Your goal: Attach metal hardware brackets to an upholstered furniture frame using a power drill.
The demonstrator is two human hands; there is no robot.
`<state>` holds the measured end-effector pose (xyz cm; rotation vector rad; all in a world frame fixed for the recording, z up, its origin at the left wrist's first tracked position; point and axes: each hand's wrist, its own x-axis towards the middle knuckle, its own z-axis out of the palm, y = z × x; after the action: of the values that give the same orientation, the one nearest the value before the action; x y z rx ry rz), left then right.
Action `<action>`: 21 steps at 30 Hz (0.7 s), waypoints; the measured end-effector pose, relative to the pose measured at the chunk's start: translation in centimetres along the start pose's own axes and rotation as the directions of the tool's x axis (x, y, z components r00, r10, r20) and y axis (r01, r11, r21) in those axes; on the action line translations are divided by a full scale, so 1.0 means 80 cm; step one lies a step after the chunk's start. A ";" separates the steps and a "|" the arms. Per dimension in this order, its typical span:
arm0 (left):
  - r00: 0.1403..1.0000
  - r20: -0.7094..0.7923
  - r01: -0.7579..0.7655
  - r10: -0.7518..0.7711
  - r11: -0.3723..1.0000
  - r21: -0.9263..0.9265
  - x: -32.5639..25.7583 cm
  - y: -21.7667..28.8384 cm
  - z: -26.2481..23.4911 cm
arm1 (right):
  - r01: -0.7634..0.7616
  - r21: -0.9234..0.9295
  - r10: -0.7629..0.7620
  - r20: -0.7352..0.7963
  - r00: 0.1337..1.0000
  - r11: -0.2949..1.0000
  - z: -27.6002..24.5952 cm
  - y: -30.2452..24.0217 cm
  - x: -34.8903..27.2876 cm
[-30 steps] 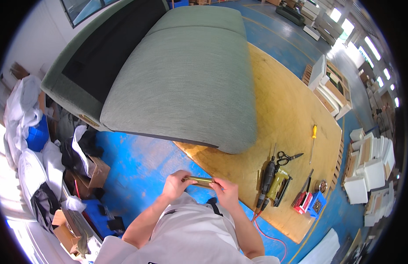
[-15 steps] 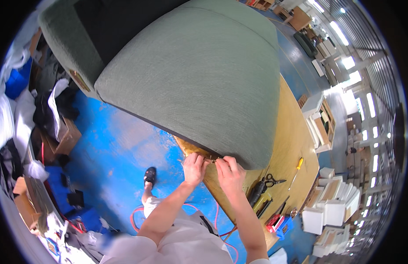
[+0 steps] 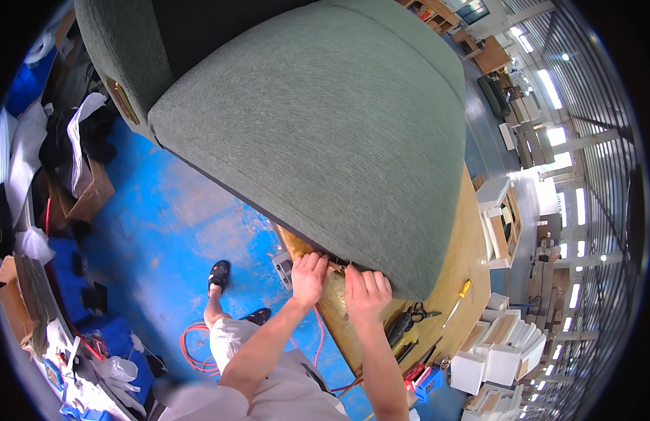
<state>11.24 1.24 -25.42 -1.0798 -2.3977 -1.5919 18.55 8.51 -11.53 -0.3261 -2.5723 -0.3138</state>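
Note:
A large grey-green upholstered furniture piece (image 3: 318, 133) lies on a tan worktable (image 3: 342, 324), with a dark strip along its lower edge. At the near corner of that edge, my left hand (image 3: 311, 279) has its fingers closed, thumb toward the right hand. Beside it, my right hand (image 3: 367, 293) is also closed, fingertips pressed against the edge. A small brownish piece (image 3: 337, 266) shows between the two hands; its kind is too small to tell, and the fingers hide what each one grips.
Right of my hands on the table lie black scissors (image 3: 419, 313), a yellow-handled screwdriver (image 3: 465, 288) and a dark power tool (image 3: 398, 328). A red hose (image 3: 195, 347) coils on the blue floor (image 3: 163, 224). White furniture parts (image 3: 500, 354) stand at the right.
The view has shifted, so the furniture piece looks larger. Both hands stay at the edge; the right hand's fingers now lie more along it, and the small piece sits closer against it.

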 end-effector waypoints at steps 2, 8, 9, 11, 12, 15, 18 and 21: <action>1.000 0.026 -0.006 0.006 1.000 0.007 0.001 -0.001 -0.001 | -0.021 -0.008 0.021 0.017 1.000 1.000 0.000 -0.001 0.001; 0.987 0.133 -0.099 0.090 0.993 0.068 0.005 -0.005 -0.004 | -0.109 -0.032 0.110 0.019 0.994 0.994 0.003 -0.002 -0.003; 0.994 0.089 -0.066 0.062 0.997 0.043 0.005 -0.004 -0.003 | -0.122 -0.033 0.123 0.014 0.992 0.992 0.005 -0.003 -0.001; 0.998 0.052 -0.036 0.035 0.999 0.011 0.003 -0.004 -0.003 | -0.143 -0.036 0.144 0.006 0.990 0.989 0.008 -0.006 0.001; 1.000 0.012 0.001 -0.001 1.000 0.001 0.003 -0.005 -0.004 | -0.160 -0.033 0.160 -0.002 0.987 0.987 0.009 -0.007 0.002; 0.998 -0.053 0.019 -0.019 1.000 0.000 0.009 -0.010 -0.004 | -0.157 -0.009 0.156 -0.045 0.987 0.988 0.021 -0.003 -0.004; 0.948 -0.123 0.253 -0.294 0.929 -0.272 0.017 0.004 0.004 | -0.260 0.062 0.265 -0.090 0.960 0.964 0.030 -0.001 -0.014; 0.997 -0.007 0.077 -0.078 0.992 -0.100 0.014 0.003 0.016 | -0.281 0.034 0.282 -0.066 0.957 0.959 0.022 0.013 -0.031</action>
<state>10.95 2.91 -25.34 -1.0016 -2.4050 -1.7546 20.06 9.55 -14.16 -0.6528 -2.4170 -0.1857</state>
